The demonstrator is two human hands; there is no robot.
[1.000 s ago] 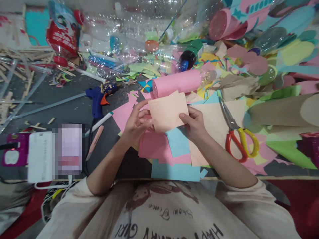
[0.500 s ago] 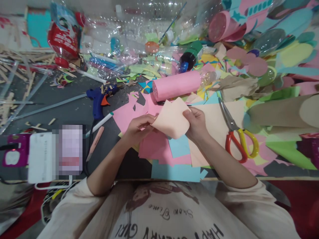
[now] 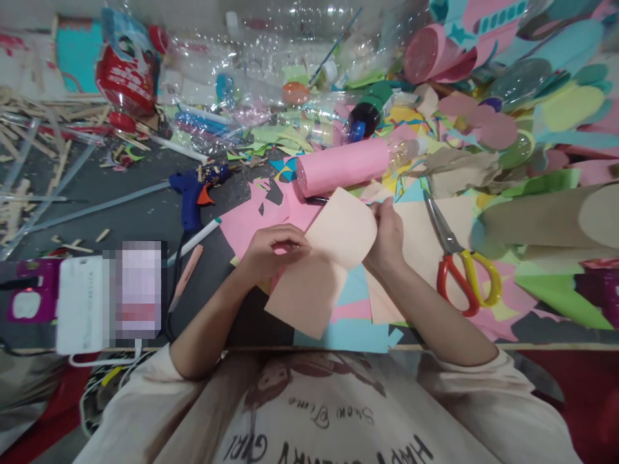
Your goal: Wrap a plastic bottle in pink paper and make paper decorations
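Observation:
A peach sheet of paper (image 3: pixel 341 232) with a crease across it is spread between my hands, its lower flap hanging toward the table's front edge. At its left edge, by the crease, my left hand (image 3: pixel 276 254) pinches it with fingers closed. My right hand (image 3: pixel 388 235) holds the rounded right edge, thumb up and some fingers hidden behind the paper. Beneath lie pink and light blue paper (image 3: pixel 338 332) pieces. Just beyond the sheet rests a bottle wrapped in pink paper (image 3: pixel 345 166). Scissors (image 3: pixel 452 248) with red and yellow handles lie to the right of my right hand.
A blue glue gun (image 3: pixel 191 193), a marker (image 3: pixel 196 240) and a phone (image 3: pixel 139 290) are on the left. Wooden sticks (image 3: pixel 22 200) and a red bottle (image 3: pixel 128 77) stand farther back. Clear plastic bottles (image 3: pixel 261 77) and paper scraps crowd the far side. A wrapped cylinder (image 3: pixel 536 216) lies right.
The peach sheet has opened out along its crease, and a lower flap now hangs toward me. My right hand has turned, its thumb lifting off the paper's front face.

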